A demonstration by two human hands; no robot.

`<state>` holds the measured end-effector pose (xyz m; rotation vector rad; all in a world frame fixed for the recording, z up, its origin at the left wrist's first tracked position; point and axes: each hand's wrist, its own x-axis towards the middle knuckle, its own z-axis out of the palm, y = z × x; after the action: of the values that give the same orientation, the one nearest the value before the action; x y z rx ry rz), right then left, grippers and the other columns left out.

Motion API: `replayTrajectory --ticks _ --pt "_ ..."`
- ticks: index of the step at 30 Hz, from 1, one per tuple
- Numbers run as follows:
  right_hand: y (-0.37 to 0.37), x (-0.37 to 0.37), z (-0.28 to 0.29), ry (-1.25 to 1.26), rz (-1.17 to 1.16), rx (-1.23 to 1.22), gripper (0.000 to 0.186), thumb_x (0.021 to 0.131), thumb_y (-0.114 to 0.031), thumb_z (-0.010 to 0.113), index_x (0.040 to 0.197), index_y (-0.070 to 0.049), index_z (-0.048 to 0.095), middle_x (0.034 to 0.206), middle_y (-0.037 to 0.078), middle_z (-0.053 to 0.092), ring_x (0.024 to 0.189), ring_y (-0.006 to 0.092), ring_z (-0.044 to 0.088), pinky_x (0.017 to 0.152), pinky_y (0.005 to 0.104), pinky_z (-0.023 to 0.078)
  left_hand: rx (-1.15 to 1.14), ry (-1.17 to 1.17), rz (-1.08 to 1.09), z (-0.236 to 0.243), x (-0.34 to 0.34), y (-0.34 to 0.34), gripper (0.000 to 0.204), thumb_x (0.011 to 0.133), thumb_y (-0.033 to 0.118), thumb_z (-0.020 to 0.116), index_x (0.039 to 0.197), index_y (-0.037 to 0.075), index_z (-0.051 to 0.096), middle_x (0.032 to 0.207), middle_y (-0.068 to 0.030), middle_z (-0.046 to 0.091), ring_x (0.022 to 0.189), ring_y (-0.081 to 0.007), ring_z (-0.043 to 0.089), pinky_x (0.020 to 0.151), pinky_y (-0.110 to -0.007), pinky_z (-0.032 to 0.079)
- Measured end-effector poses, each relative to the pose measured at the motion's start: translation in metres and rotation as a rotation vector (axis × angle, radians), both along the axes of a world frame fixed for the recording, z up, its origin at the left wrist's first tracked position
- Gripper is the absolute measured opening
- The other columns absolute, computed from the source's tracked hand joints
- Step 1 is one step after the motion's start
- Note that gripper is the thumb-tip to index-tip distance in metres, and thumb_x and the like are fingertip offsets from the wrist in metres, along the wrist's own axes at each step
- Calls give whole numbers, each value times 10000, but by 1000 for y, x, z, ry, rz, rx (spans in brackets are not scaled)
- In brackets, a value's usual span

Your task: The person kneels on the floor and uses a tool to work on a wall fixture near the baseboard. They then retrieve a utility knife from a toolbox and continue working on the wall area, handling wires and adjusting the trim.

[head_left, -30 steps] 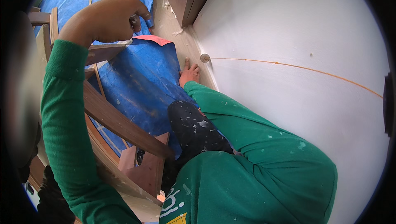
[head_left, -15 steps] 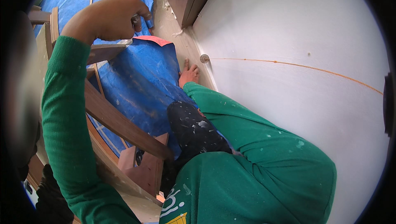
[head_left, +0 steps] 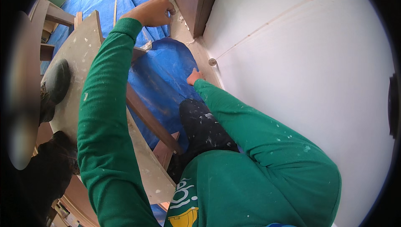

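My left hand (head_left: 152, 13) is raised over the blue sheeting (head_left: 158, 64), fingers curled; anything inside them is hidden. My right hand (head_left: 195, 77) is low at the sheeting's edge beside the white wall (head_left: 300, 72), fingers bent and partly hidden, what they grip unclear. Near it a small round metal disc (head_left: 212, 62) sits at the wall's foot, with a thin, faint orange line (head_left: 267, 24) running from it toward the upper right.
At left are a curved pale board (head_left: 79, 47), wooden steps or framing (head_left: 56, 14) and dark footwear (head_left: 58, 80). A wooden beam (head_left: 150, 118) crosses beneath my left arm. A brown door or panel (head_left: 196, 5) stands at top, beside a pale floor strip (head_left: 181, 28).
My left arm and hand have shifted right in view. My right hand's fingers, earlier spread on the floor strip, are now bent. The orange line slants up instead of down rightward, and looks fainter.
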<state>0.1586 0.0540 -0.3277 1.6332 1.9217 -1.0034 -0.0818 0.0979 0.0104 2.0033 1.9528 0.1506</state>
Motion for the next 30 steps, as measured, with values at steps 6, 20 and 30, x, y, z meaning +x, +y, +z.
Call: replayTrajectory --ticks 6,20,30 --pt "-66 31 33 427 173 246 391 872 -218 670 1232 -65 662 1273 195 593 1251 370 535 1083 450 423 -48 127 -27 76 74 -35 444 804 264 725 1165 6 706 987 -171 737 931 -351 696 862 -423 549" --pt "-151 43 103 744 425 277 329 828 -358 727 830 -30 710 930 220 716 904 412 684 830 496 535 307 149 269 198 190 -341 405 866 155 711 1256 63 655 1227 -163 680 1117 -368 633 1009 -448 484" --pt "-191 54 330 1299 -67 -525 611 1078 -438 419 1560 -90 277 1556 160 386 1368 294 445 1113 425 361 863 272 1167 145 297 -647 327 865 86 730 1188 54 686 1149 -138 717 1106 -306 676 970 -389 518"
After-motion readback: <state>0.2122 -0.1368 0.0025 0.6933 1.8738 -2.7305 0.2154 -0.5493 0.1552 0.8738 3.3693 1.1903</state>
